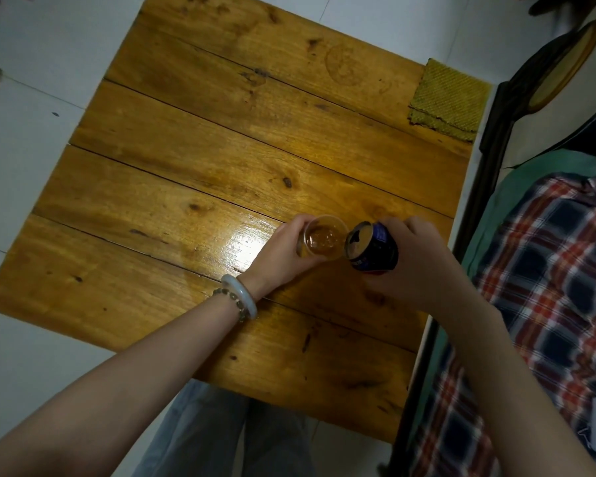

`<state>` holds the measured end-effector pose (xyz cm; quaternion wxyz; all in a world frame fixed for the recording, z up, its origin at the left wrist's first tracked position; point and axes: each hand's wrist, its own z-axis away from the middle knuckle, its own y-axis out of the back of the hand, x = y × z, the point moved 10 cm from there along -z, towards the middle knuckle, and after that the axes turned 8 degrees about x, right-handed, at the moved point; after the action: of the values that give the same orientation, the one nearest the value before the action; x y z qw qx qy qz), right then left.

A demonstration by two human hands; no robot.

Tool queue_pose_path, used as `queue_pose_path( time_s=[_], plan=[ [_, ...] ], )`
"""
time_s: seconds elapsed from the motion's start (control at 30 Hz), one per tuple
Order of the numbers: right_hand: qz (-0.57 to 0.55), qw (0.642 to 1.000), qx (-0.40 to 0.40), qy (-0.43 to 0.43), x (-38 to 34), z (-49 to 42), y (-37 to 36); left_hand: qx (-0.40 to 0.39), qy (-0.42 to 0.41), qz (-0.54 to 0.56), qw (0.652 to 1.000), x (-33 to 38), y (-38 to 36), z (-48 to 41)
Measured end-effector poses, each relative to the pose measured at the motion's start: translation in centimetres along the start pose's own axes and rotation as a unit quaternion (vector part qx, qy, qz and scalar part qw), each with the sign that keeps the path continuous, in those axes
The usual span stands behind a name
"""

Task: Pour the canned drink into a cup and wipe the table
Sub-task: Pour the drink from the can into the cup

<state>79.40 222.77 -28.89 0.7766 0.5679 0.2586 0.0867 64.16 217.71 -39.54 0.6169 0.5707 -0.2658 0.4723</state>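
Near the right edge of the wooden table, the clear cup already holds amber drink, though I cannot tell how full it is. My left hand clasps the cup to steady it. My right hand is wrapped round the dark blue can, tipped with its mouth at the cup's rim. I judge the pour is under way, not finished. The wiping is all to come: the yellow-green cloth lies untouched at the table's far right corner.

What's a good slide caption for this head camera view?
Right hand tilts a blue can toward a clear cup held by the left hand on a wooden table; cloth at far corner.
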Motion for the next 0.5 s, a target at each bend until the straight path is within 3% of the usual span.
queue_pose_path(
  time_s=[0.5],
  plan=[
    [-0.003, 1.0, 0.001, 0.011, -0.7, 0.1, 1.5, -0.005, 0.012, 0.003, 1.0, -0.2, -0.1, 0.0]
  ],
)
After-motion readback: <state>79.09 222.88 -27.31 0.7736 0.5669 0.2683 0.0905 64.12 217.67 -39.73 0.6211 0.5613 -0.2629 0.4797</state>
